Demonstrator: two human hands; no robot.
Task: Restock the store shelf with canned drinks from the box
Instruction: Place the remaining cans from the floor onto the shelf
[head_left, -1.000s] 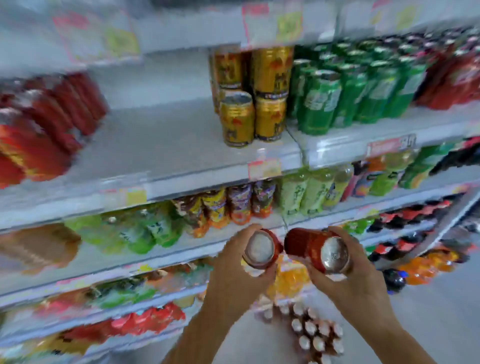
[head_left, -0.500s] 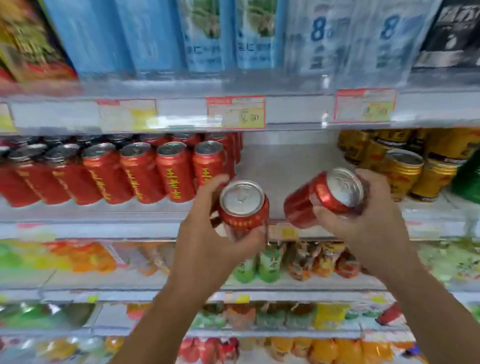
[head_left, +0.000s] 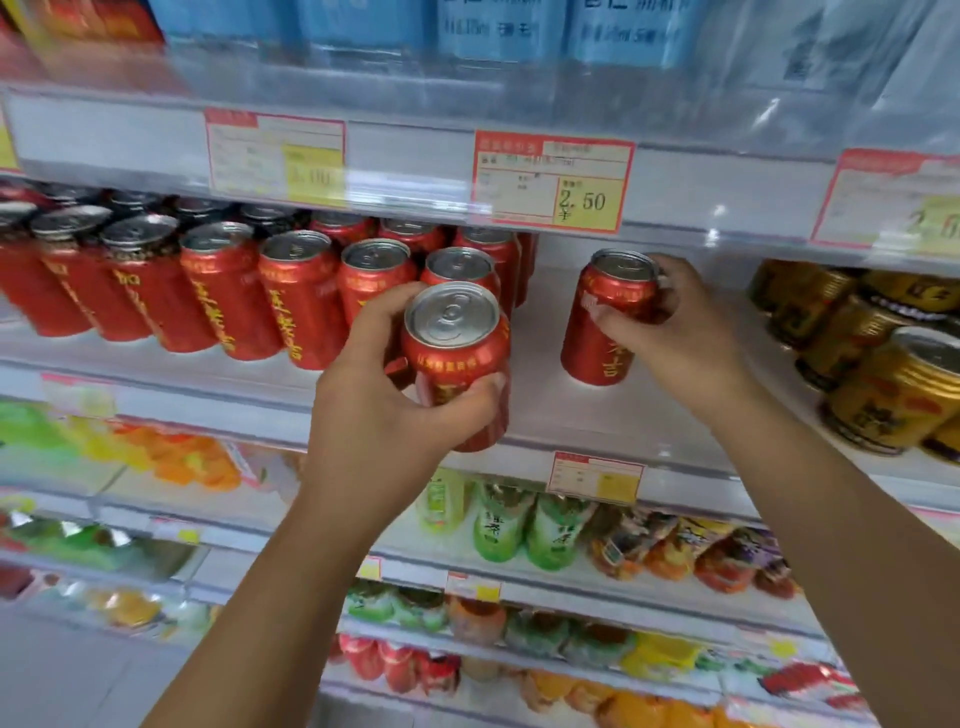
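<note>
A red can (head_left: 456, 358) sits at the centre of the frame, held in front of the shelf (head_left: 597, 415) edge by the left hand (head_left: 374, 415), whose fingers curl round its body. Just right of it, a second red can (head_left: 597, 332) stands on the shelf with the right hand (head_left: 685, 338) wrapped round it. Shelved red cans (head_left: 234, 291) fill the left, and gold cans (head_left: 883, 374) stand at the right edge.

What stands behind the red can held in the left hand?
Directly behind the red metal drink can in the left hand stand rows of matching red cans on the white shelf. Only the nearest one's silver top shows; its lower body and the shelf under it are covered.
</note>
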